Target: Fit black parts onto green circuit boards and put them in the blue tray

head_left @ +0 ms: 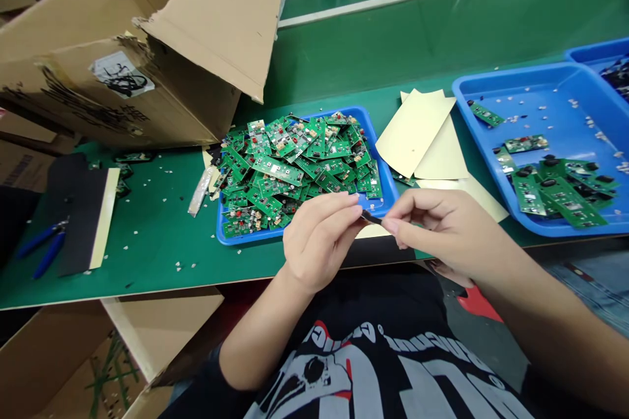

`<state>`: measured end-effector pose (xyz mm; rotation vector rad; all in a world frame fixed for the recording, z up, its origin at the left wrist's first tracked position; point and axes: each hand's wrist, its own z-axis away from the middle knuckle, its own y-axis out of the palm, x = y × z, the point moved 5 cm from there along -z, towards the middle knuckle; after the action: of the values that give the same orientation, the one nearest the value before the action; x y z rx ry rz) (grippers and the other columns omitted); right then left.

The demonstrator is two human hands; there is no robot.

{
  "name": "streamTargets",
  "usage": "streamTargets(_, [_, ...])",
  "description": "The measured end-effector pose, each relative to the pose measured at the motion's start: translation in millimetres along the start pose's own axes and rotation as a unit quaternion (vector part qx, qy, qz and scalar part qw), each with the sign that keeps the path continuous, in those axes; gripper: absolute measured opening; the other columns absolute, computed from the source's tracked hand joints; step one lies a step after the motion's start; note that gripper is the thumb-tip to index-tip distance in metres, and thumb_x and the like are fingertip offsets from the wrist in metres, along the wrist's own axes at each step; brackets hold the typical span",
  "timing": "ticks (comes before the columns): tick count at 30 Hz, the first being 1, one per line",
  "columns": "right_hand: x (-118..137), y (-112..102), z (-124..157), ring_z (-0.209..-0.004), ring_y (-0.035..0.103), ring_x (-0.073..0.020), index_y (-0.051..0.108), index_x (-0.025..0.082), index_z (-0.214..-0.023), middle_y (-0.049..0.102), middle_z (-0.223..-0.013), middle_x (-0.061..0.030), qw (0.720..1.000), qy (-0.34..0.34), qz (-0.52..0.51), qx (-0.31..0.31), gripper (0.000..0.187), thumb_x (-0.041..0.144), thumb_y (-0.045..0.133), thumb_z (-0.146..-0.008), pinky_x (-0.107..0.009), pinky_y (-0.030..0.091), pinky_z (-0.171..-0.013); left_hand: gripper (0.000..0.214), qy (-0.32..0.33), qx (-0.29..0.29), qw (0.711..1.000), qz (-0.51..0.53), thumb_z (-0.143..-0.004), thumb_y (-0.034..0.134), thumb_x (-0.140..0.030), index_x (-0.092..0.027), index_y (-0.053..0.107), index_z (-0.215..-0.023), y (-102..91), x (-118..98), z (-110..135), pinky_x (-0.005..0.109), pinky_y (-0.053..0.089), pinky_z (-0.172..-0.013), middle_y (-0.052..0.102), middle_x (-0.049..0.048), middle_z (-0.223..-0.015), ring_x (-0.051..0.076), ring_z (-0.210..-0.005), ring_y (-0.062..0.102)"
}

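In front of my chest, both hands meet over the table's near edge. My right hand (437, 226) pinches one end of a small black strip (372, 217) between thumb and fingers. The strip's other end reaches the fingertips of my left hand (322, 236). My left fingers are pressed together, seen from the back, and whatever lies in that palm is hidden. Just beyond the hands, a blue tray (255, 237) is heaped with green circuit boards (278, 169). At right, a larger blue tray (528, 88) holds several circuit boards (565, 200) with black round parts on them.
Cream paper sheets (417, 134) lie between the trays. An open cardboard box (181, 98) stands at the back left. Blue-handled pliers (49, 245) rest on a black sheet (81, 209). White crumbs dot the green table (162, 249). Below it sits another cardboard box (49, 353).
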<state>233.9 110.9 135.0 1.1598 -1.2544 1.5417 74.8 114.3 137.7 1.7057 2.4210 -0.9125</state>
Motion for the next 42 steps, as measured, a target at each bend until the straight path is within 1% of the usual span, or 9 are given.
streamTargets(5, [-2.9,-0.5,-1.9,-0.045,0.052,-0.0098,0.063,0.018,-0.064,0.059,-0.052,0.0018,1.0,0.0,0.016,-0.002,0.013,0.023,0.062,-0.076,-0.019,0.038,-0.038,0.026,0.001,0.024,1.0,0.017,-0.079,0.074,-0.012,-0.017,0.06,-0.1,1.0,-0.5,0.0,0.028,0.062,-0.075,0.074,0.0069,-0.095,0.016,-0.09,0.072])
streamTargets(9, [-2.8,-0.1,-1.6,-0.05,0.057,-0.0107,0.064,0.019,-0.064,0.063,-0.057,0.0012,0.999,-0.008,0.036,0.009,0.012,0.022,0.062,-0.075,-0.018,0.045,-0.044,0.024,-0.003,0.042,0.998,0.051,-0.08,0.073,-0.016,-0.017,0.06,-0.1,1.7,0.2,-3.1,0.025,0.062,-0.073,0.074,0.0064,-0.093,0.015,-0.087,0.072])
streamTargets(16, [8.5,2.1,3.2,-0.055,0.06,-0.0112,0.062,0.02,-0.065,0.065,-0.061,0.0009,0.989,-0.089,0.114,-0.023,0.016,0.015,0.058,-0.08,-0.019,0.048,-0.05,0.03,-0.053,0.023,0.983,0.175,-0.073,0.079,-0.017,-0.015,0.064,-0.098,6.0,5.2,-1.7,0.026,0.061,-0.07,0.074,0.0073,-0.091,0.017,-0.085,0.072])
streamTargets(21, [15.7,5.1,8.5,-0.06,0.064,-0.0128,0.06,0.021,-0.069,0.068,-0.068,0.0009,0.955,-0.202,0.2,-0.089,0.019,0.009,0.056,-0.084,-0.021,0.05,-0.054,0.041,-0.177,0.018,0.947,0.269,-0.072,0.081,-0.019,-0.023,0.067,-0.11,12.2,12.8,9.1,0.032,0.06,-0.078,0.073,0.0062,-0.099,0.019,-0.09,0.071])
streamTargets(25, [17.5,7.7,12.0,-0.071,0.069,-0.0177,0.061,0.022,-0.08,0.07,-0.073,-0.0019,0.909,-0.294,0.258,-0.143,0.015,0.012,0.056,-0.09,-0.028,0.056,-0.064,0.035,-0.23,0.04,0.922,0.308,-0.084,0.069,-0.021,-0.026,0.066,-0.118,15.0,10.7,10.9,0.03,0.058,-0.081,0.072,0.0079,-0.108,0.017,-0.095,0.069])
streamTargets(31, [13.9,12.2,14.2,-0.077,0.071,-0.0192,0.061,0.023,-0.087,0.072,-0.08,-0.0029,0.864,-0.345,0.322,-0.177,0.012,0.012,0.058,-0.09,-0.037,0.059,-0.084,0.025,-0.288,0.059,0.905,0.306,-0.093,0.056,-0.023,-0.027,0.069,-0.113,16.0,10.5,12.6,0.03,0.058,-0.083,0.072,0.007,-0.11,0.017,-0.099,0.067])
streamTargets(35, [13.1,14.0,15.4,-0.078,0.071,-0.0203,0.06,0.022,-0.088,0.071,-0.077,-0.0043,0.858,-0.344,0.339,-0.176,0.009,0.013,0.057,-0.091,-0.033,0.06,-0.077,0.022,-0.355,0.059,0.86,0.36,-0.093,0.056,-0.029,-0.026,0.072,-0.106,19.8,15.4,18.7,0.027,0.06,-0.074,0.072,0.0069,-0.111,0.017,-0.095,0.068])
streamTargets(38, [11.4,12.7,13.2,-0.077,0.071,-0.0189,0.059,0.023,-0.091,0.072,-0.081,-0.0035,0.887,-0.32,0.299,-0.143,0.01,0.013,0.055,-0.093,-0.03,0.059,-0.071,0.025,-0.42,0.089,0.8,0.421,-0.092,0.056,-0.036,-0.023,0.073,-0.106,24.8,17.3,23.1,0.026,0.06,-0.065,0.073,0.008,-0.105,0.015,-0.076,0.07])
streamTargets(42, [9.5,4.7,8.9,-0.076,0.07,-0.0164,0.053,0.023,-0.11,0.07,-0.081,-0.0003,0.935,-0.267,0.214,-0.094,0.022,0.013,0.056,-0.091,-0.027,0.059,-0.07,0.027,-0.478,0.092,0.734,0.473,-0.086,0.064,-0.041,-0.02,0.074,-0.1,25.8,19.9,23.6,0.025,0.058,-0.056,0.073,0.0046,-0.076,0.014,-0.061,0.067])
